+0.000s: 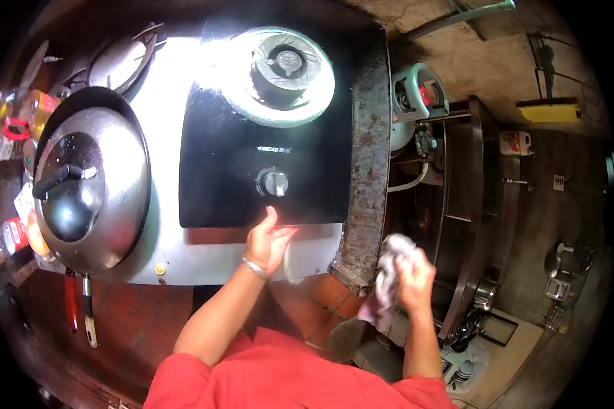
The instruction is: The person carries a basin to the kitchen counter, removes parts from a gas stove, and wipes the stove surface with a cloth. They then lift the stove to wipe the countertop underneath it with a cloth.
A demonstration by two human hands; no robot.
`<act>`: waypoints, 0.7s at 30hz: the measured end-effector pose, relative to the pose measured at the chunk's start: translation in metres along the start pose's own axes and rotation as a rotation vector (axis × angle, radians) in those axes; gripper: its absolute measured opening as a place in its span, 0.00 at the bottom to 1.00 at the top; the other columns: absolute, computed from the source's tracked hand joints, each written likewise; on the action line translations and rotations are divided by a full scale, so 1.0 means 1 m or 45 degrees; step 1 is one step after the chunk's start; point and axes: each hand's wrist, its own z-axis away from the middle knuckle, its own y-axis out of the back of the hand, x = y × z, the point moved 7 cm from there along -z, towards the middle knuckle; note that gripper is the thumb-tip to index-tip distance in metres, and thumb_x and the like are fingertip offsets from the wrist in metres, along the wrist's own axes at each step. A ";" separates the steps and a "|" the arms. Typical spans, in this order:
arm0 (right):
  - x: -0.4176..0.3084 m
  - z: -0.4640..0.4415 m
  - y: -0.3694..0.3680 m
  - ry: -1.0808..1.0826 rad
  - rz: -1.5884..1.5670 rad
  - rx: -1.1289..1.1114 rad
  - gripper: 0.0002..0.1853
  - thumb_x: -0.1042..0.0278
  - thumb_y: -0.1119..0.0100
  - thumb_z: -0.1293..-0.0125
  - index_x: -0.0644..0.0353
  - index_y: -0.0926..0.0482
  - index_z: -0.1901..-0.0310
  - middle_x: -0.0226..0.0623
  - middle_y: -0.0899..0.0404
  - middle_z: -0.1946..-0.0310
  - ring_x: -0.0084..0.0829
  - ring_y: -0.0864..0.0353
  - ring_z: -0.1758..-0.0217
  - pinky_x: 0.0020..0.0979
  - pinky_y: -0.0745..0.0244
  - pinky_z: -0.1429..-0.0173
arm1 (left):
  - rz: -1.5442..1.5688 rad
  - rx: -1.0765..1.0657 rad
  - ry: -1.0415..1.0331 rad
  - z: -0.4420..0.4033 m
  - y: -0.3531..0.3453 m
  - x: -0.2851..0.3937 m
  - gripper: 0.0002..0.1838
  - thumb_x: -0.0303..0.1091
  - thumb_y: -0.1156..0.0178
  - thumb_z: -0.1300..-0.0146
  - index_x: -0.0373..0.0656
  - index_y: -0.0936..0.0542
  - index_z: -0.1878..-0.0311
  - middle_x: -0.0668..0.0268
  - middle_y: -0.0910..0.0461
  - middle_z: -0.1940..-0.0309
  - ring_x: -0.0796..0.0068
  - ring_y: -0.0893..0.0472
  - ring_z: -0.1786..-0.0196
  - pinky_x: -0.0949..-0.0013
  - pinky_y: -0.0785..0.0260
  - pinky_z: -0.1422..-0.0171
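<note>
A black single-burner gas stove with a round knob rests on the shiny metal counter. My left hand grips the middle of its front edge, thumb on the upper side and fingers underneath. A gap shows between that edge and the counter; whether the stove is tilted I cannot tell. The burner sits inside a bright metal ring at the far end. Off the counter's right side, my right hand is closed on a crumpled whitish cloth.
A wok with a domed lid stands left of the stove, with bottles beyond it. A rusty metal edge borders the right. A gas cylinder and dark shelving stand past it. A small yellow item lies near the counter's front.
</note>
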 end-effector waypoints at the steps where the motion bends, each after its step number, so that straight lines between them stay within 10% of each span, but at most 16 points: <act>1: -0.024 -0.031 0.007 0.111 -0.003 0.075 0.10 0.71 0.44 0.35 0.66 0.21 0.55 0.30 0.19 0.63 0.23 0.23 0.59 0.28 0.27 0.52 | -0.003 0.015 0.002 0.000 0.002 0.001 0.24 0.49 0.50 0.27 0.36 0.27 0.42 0.52 0.21 0.47 0.56 0.21 0.44 0.53 0.34 0.31; 6: -0.149 -0.191 0.012 0.596 0.230 0.381 0.12 0.68 0.44 0.34 0.61 0.21 0.51 0.36 0.17 0.61 0.25 0.21 0.57 0.29 0.27 0.48 | 0.024 0.064 -0.051 0.002 0.000 0.002 0.25 0.48 0.42 0.31 0.30 0.26 0.51 0.46 0.23 0.53 0.55 0.23 0.47 0.54 0.33 0.34; 10: -0.185 -0.313 -0.033 0.939 1.289 0.545 0.16 0.64 0.44 0.40 0.55 0.24 0.50 0.44 0.18 0.58 0.52 0.21 0.55 0.49 0.28 0.50 | 0.044 0.092 -0.127 -0.004 0.009 -0.005 0.21 0.49 0.39 0.33 0.35 0.23 0.60 0.56 0.22 0.62 0.63 0.22 0.56 0.59 0.30 0.41; 14: -0.164 -0.349 -0.101 1.520 1.612 0.261 0.10 0.70 0.47 0.42 0.54 0.20 0.60 0.38 0.23 0.49 0.42 0.28 0.40 0.44 0.36 0.39 | 0.044 0.181 -0.149 -0.004 0.016 -0.010 0.21 0.50 0.36 0.35 0.38 0.23 0.64 0.63 0.24 0.67 0.69 0.23 0.61 0.63 0.29 0.45; 21: -0.082 -0.331 -0.144 0.971 2.113 -0.497 0.11 0.70 0.45 0.45 0.59 0.16 0.63 0.39 0.18 0.54 0.40 0.29 0.40 0.45 0.40 0.33 | 0.049 0.169 -0.093 -0.011 0.024 -0.020 0.19 0.47 0.44 0.29 0.36 0.21 0.58 0.57 0.19 0.57 0.67 0.19 0.57 0.62 0.29 0.45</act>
